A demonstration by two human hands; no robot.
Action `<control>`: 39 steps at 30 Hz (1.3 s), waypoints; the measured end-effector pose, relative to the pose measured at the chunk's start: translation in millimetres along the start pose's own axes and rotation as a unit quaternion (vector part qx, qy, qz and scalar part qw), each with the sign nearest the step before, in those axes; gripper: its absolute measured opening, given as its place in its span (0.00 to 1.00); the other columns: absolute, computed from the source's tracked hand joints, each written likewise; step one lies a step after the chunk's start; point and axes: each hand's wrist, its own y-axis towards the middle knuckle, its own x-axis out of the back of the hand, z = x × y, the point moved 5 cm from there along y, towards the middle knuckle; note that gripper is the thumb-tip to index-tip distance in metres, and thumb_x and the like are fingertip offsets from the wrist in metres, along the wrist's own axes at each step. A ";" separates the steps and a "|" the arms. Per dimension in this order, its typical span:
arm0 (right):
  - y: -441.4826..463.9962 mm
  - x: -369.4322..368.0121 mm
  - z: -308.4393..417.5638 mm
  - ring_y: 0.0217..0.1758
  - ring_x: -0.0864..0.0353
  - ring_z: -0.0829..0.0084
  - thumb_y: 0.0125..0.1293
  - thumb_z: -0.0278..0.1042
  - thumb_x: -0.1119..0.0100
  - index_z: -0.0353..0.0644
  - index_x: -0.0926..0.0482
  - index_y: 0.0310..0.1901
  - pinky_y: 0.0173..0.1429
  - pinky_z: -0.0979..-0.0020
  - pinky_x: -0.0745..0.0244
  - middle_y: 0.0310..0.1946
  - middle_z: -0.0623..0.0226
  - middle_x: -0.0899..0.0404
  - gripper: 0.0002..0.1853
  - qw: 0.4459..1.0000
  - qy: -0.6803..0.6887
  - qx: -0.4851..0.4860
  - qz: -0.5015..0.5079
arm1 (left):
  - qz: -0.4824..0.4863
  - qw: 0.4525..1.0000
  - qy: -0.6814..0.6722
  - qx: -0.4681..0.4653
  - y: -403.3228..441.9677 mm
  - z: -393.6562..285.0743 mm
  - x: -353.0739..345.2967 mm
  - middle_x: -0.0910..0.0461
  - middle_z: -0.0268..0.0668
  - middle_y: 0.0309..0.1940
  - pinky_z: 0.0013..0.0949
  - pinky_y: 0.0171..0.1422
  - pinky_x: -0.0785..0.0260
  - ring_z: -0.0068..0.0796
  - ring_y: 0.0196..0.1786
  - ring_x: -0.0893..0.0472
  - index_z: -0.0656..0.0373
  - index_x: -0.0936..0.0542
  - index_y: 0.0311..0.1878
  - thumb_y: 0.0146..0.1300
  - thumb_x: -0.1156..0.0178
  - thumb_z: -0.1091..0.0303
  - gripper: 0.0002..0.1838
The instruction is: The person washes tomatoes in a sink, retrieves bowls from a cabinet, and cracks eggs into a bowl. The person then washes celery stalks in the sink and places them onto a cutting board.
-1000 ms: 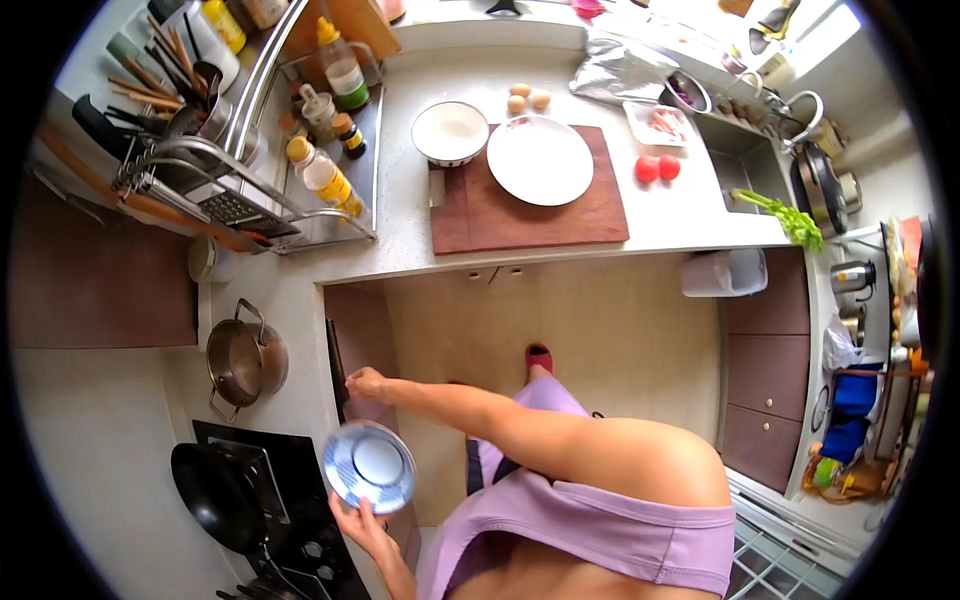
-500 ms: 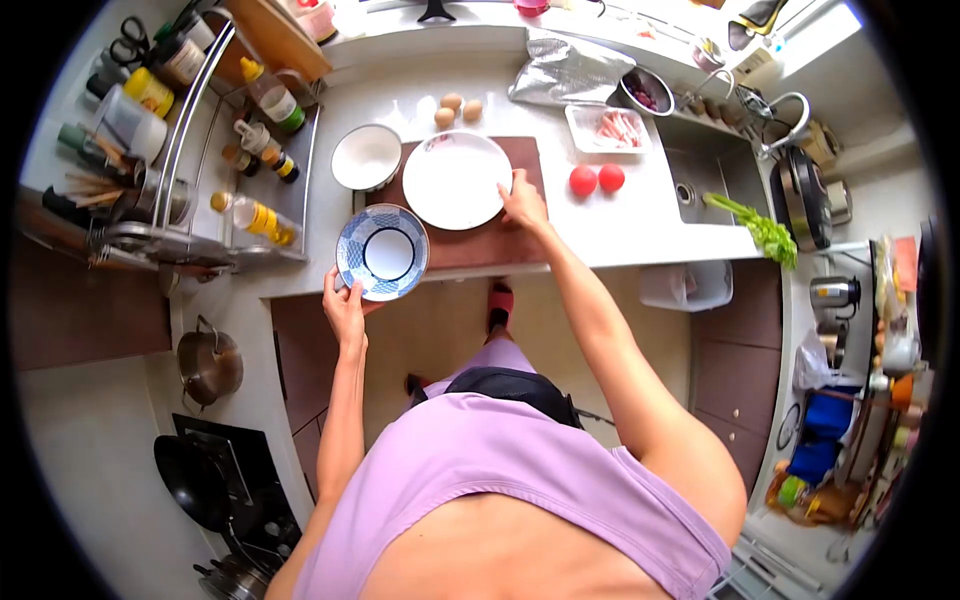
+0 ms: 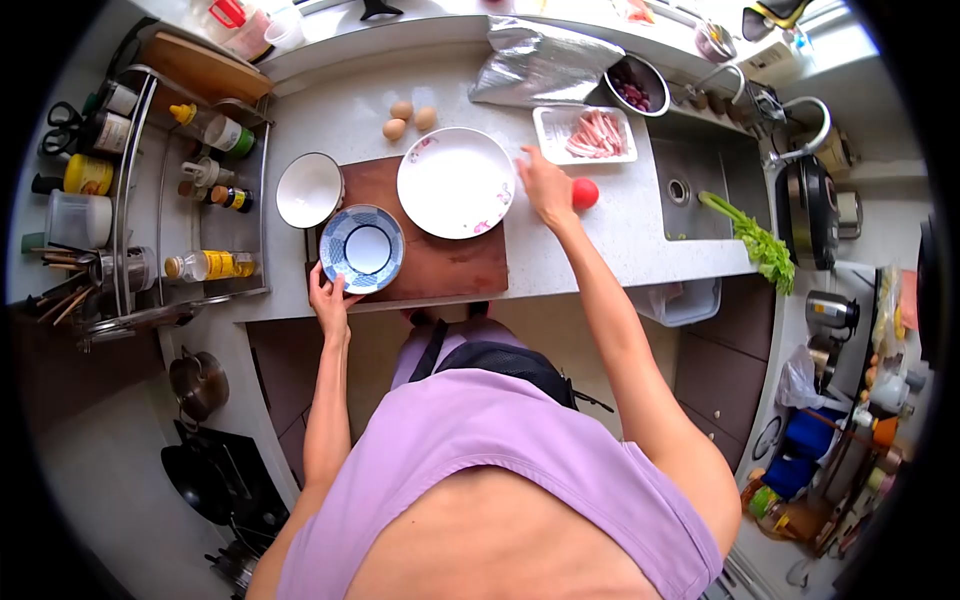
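My left hand (image 3: pixel 332 298) is closed on the near rim of a blue-and-white patterned bowl (image 3: pixel 362 249), over the left part of a brown cutting board (image 3: pixel 455 268). On the board lies a large white plate (image 3: pixel 455 183) with a floral edge. My right hand (image 3: pixel 546 186) is just right of the plate, fingers apart and holding nothing I can see. Close beside it sits a red tomato (image 3: pixel 586 193); a second one is not visible, perhaps behind the hand. A white bowl (image 3: pixel 309 190) stands left of the plate.
Eggs (image 3: pixel 401 117) lie behind the plate. A meat tray (image 3: pixel 597 136), a foil bag (image 3: pixel 540 62) and a bowl of dark red pieces (image 3: pixel 638 86) are at the back right. Celery (image 3: pixel 750 235) rests across the sink (image 3: pixel 690 165). A bottle rack (image 3: pixel 200 180) stands left.
My right hand has let go of the white plate and moved right to the tomatoes. My left hand keeps hold of the patterned bowl. The camera view has shifted.
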 end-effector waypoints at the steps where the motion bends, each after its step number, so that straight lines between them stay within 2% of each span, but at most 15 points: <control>1: 1.5 10.3 0.0 0.36 0.19 0.53 0.67 0.41 0.51 0.47 0.26 0.50 0.39 0.56 0.26 0.34 0.57 0.19 0.14 0.998 0.021 -0.010 -0.064 | 0.014 1.000 0.009 0.009 3.2 -0.9 -1.2 0.22 0.42 0.47 0.32 0.36 0.18 0.29 0.41 0.19 0.58 0.39 0.63 0.66 0.50 0.74 0.22; 3: 18.7 11.8 11.2 0.36 0.19 0.57 0.67 0.38 0.50 0.46 0.23 0.46 0.40 0.60 0.25 0.38 0.61 0.20 0.11 0.996 0.028 0.031 -0.082 | 0.033 0.999 0.012 0.020 8.5 -2.9 -4.1 0.22 0.42 0.46 0.32 0.36 0.18 0.29 0.42 0.19 0.58 0.38 0.63 0.67 0.50 0.73 0.21; 6: 65.4 -9.4 45.3 0.45 0.23 0.54 0.63 0.31 0.46 0.42 0.23 0.46 0.49 0.59 0.28 0.42 0.54 0.23 0.11 0.983 0.150 0.106 0.004 | 0.060 0.997 0.022 0.047 16.6 -7.0 -2.0 0.21 0.41 0.45 0.32 0.36 0.19 0.28 0.42 0.19 0.58 0.39 0.64 0.68 0.50 0.72 0.22; 10: 138.6 -68.7 92.1 0.50 0.24 0.54 0.59 0.26 0.43 0.40 0.25 0.48 0.55 0.61 0.29 0.49 0.55 0.26 0.14 0.965 0.126 0.228 0.029 | 0.063 0.993 0.100 0.005 24.3 -18.4 0.3 0.24 0.43 0.52 0.26 0.28 0.22 0.25 0.39 0.20 0.58 0.37 0.64 0.62 0.39 0.68 0.29; 14: 174.2 -122.0 105.5 0.53 0.26 0.51 0.55 0.28 0.42 0.41 0.25 0.49 0.56 0.60 0.30 0.47 0.53 0.24 0.18 0.956 0.079 0.216 0.182 | -0.104 0.957 0.237 -0.132 38.3 -40.1 24.8 0.26 0.36 0.43 0.22 0.18 0.34 0.20 0.27 0.27 0.57 0.29 0.57 0.62 0.38 0.63 0.21; 16: 176.3 -127.6 102.5 0.52 0.25 0.51 0.55 0.32 0.42 0.41 0.24 0.49 0.55 0.60 0.29 0.45 0.52 0.24 0.18 0.949 0.039 0.203 0.237 | -0.147 0.943 0.252 -0.158 56.7 -48.4 34.7 0.28 0.37 0.45 0.26 0.31 0.29 0.25 0.34 0.26 0.57 0.29 0.56 0.63 0.40 0.62 0.20; 19: 170.1 -125.9 107.2 0.48 0.24 0.50 0.50 0.24 0.36 0.39 0.26 0.48 0.52 0.60 0.27 0.43 0.53 0.23 0.21 0.964 -0.028 0.140 0.224 | -0.138 0.929 0.275 -0.207 89.4 -65.6 39.0 0.31 0.41 0.53 0.32 0.46 0.27 0.32 0.49 0.27 0.58 0.31 0.59 0.65 0.43 0.63 0.21; 21: 156.6 -90.6 127.6 0.45 0.20 0.53 0.49 0.30 0.33 0.35 0.25 0.46 0.46 0.63 0.24 0.40 0.50 0.22 0.21 0.971 0.092 0.216 0.045 | -0.148 0.931 0.260 -0.210 110.7 -70.3 37.7 0.31 0.42 0.53 0.37 0.54 0.33 0.37 0.55 0.31 0.58 0.30 0.59 0.64 0.41 0.61 0.22; 22: 148.1 -92.7 141.8 0.45 0.19 0.59 0.49 0.25 0.33 0.37 0.25 0.47 0.45 0.67 0.23 0.43 0.53 0.22 0.21 0.960 0.208 0.154 0.104 | -0.140 0.898 0.325 -0.262 120.8 -73.0 36.9 0.34 0.45 0.57 0.42 0.63 0.42 0.43 0.61 0.36 0.59 0.31 0.60 0.64 0.43 0.60 0.23; 25: 104.9 -82.6 215.8 0.46 0.19 0.64 0.51 0.24 0.34 0.40 0.25 0.49 0.46 0.70 0.23 0.44 0.56 0.22 0.21 0.888 0.382 0.134 0.218 | -0.139 0.861 0.381 -0.308 130.3 -83.9 24.1 0.34 0.46 0.57 0.46 0.68 0.50 0.46 0.61 0.36 0.60 0.32 0.61 0.65 0.45 0.58 0.24; 27: 94.3 -90.2 237.2 0.47 0.20 0.67 0.53 0.23 0.35 0.43 0.25 0.52 0.48 0.70 0.23 0.46 0.58 0.23 0.22 0.876 0.383 0.224 0.188 | -0.152 0.853 0.384 -0.318 133.3 -80.2 23.5 0.31 0.44 0.55 0.44 0.67 0.48 0.44 0.61 0.36 0.60 0.33 0.62 0.66 0.47 0.62 0.23; 30: 88.8 -102.9 246.1 0.47 0.20 0.63 0.53 0.24 0.36 0.44 0.25 0.52 0.48 0.69 0.23 0.47 0.57 0.23 0.22 0.887 0.333 0.256 0.190 | -0.123 0.859 0.396 -0.299 136.4 -72.7 24.8 0.28 0.41 0.55 0.41 0.66 0.46 0.41 0.60 0.35 0.59 0.33 0.64 0.64 0.50 0.73 0.23; 33: 86.2 -96.8 252.4 0.47 0.21 0.60 0.55 0.24 0.37 0.44 0.25 0.52 0.49 0.66 0.25 0.47 0.56 0.24 0.21 0.895 0.291 0.286 0.179 | -0.119 0.852 0.408 -0.306 136.2 -68.9 27.9 0.28 0.40 0.55 0.41 0.66 0.45 0.41 0.60 0.35 0.59 0.31 0.63 0.64 0.51 0.76 0.23; 36: 84.3 -66.4 261.7 0.49 0.22 0.59 0.56 0.24 0.39 0.45 0.25 0.52 0.52 0.63 0.26 0.49 0.56 0.24 0.20 0.915 0.303 0.261 0.048 | -0.120 0.856 0.397 -0.308 134.0 -71.9 28.0 0.28 0.40 0.54 0.41 0.66 0.45 0.41 0.60 0.34 0.59 0.30 0.62 0.63 0.51 0.77 0.23; 39: 76.3 -101.8 256.1 0.49 0.21 0.58 0.55 0.21 0.38 0.44 0.27 0.54 0.51 0.65 0.25 0.48 0.57 0.24 0.23 0.908 0.254 0.312 0.118 | -0.124 0.853 0.394 -0.320 134.4 -70.0 28.8 0.27 0.41 0.54 0.41 0.66 0.44 0.42 0.60 0.34 0.58 0.29 0.62 0.63 0.51 0.77 0.23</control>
